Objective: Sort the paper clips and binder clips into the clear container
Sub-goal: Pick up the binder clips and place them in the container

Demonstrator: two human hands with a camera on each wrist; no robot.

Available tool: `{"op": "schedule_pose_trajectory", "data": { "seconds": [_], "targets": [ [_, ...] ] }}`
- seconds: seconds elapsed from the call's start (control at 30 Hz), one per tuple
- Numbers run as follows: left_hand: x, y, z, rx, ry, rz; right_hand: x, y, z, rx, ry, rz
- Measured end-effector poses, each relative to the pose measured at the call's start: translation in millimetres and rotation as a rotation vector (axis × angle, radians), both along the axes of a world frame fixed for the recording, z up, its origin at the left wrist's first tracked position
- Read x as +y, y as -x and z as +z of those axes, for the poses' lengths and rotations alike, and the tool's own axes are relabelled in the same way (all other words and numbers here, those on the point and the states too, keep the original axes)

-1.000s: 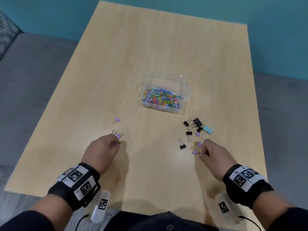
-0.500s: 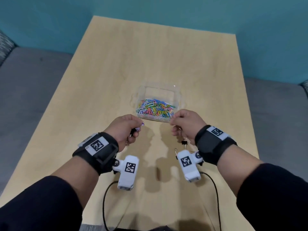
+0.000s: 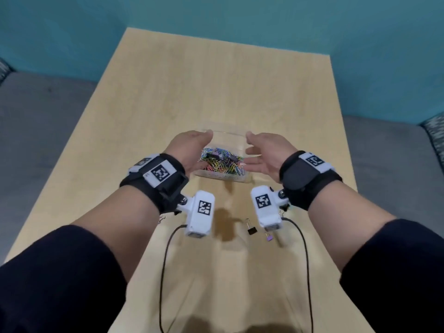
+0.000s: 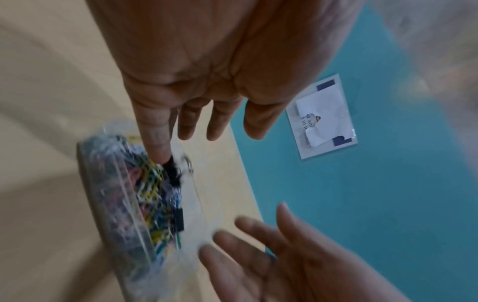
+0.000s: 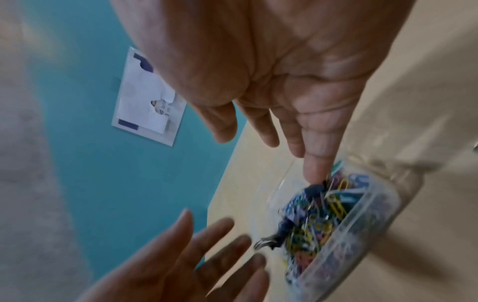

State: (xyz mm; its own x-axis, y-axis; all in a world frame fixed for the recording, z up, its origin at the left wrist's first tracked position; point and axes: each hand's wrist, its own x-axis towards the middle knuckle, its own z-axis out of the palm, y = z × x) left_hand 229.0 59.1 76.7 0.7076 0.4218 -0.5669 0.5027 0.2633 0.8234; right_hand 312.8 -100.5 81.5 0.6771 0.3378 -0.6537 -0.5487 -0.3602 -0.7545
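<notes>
Both hands over container (image 3: pixel 219 175), mid-table (image 3: pixel 216 80). Left hand (image 3: pixel 189 150) fingers straight, spread, holding nothing; right hand (image 3: pixel 265 153) same, palm inward, empty. Paper clips (image 3: pixel 222 164) piled inside, dark binder clips (image 3: pixel 231 158) on top. Loose on table near edge: black clip (image 3: pixel 251 230), purple clip (image 3: pixel 269 237). Wrist views blurred.
</notes>
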Motion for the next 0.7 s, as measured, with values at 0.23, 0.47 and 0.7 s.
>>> {"op": "schedule_pose_trajectory", "data": {
  "seconds": [0.23,0.47,0.7],
  "targets": [
    [47.9,88.1,-17.0,0.159,-0.515,-0.146,-91.3,9.4,-12.8,-0.566,0.622,0.464],
    [-2.6,16.5,-35.9,0.065,-1.150,-0.564,-28.3,9.8,-36.6,-0.910,0.638,0.719],
    [-25.6,-12.9,-59.6,0.148,-1.389,-0.692,-8.0,-2.5,-58.8,-1.153,0.827,0.872]
  ]
}}
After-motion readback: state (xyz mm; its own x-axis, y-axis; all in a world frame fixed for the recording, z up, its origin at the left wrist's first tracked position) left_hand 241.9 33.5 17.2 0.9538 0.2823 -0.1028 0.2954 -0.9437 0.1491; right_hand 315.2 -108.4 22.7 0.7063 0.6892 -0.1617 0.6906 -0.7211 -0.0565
